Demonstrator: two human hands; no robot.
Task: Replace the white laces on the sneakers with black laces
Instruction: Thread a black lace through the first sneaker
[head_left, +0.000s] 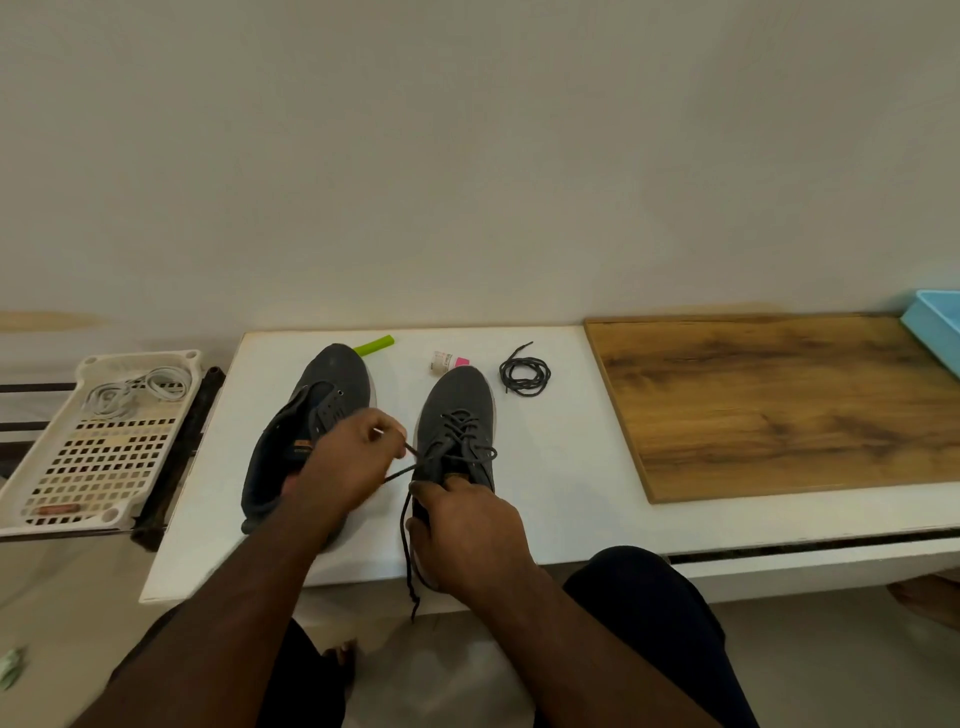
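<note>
From the head camera, two dark grey sneakers sit side by side on the white table (571, 467): the left sneaker (311, 415) has bare eyelets, and the right sneaker (460, 415) carries a black lace (457, 431) threaded through its upper eyelets. One spare black lace (524, 373) lies coiled on the table just right of that shoe's toe. The white laces (137, 392) lie bundled in one perforated white tray (104, 467) off the table's left edge.

The left hand (348, 462) pinches one end of the threaded lace between curled fingers, drawn taut beside the right sneaker's tongue. The right hand (467, 535) grips the right sneaker's heel end, fingers curled round the collar, the lace's other end dangling past the table edge.

One green tube (375, 345), one small pink-capped bottle (448, 361) and one wooden board (779, 405) are also on the table.
</note>
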